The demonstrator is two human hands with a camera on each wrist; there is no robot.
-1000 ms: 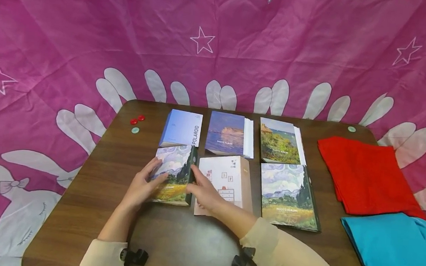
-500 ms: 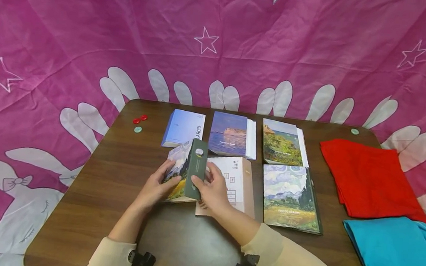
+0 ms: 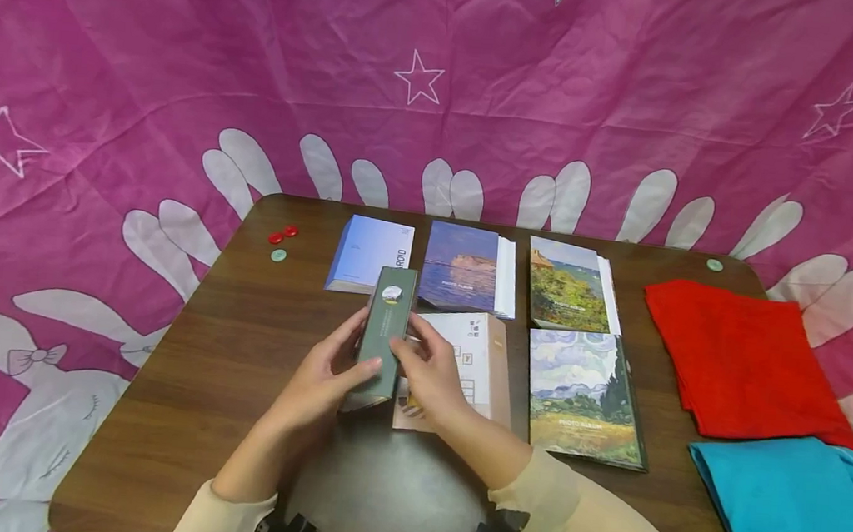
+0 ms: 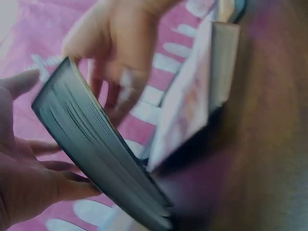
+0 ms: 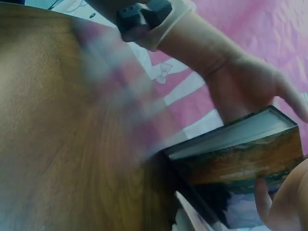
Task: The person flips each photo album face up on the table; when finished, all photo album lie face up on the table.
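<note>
Turned spine-up from lying flat a second ago, a thick, painted-landscape photo album [image 3: 382, 333] with a dark green spine [image 3: 387, 313] is held over the brown wood-grain counter [image 3: 209, 349], toward its left edge, long axis pointing to the far edge. Left hand [image 3: 321, 381] and right hand [image 3: 433, 375], equally near, clamp opposite sides, thumbs across the spine, forearms [image 3: 257, 449] angling inward.
</note>
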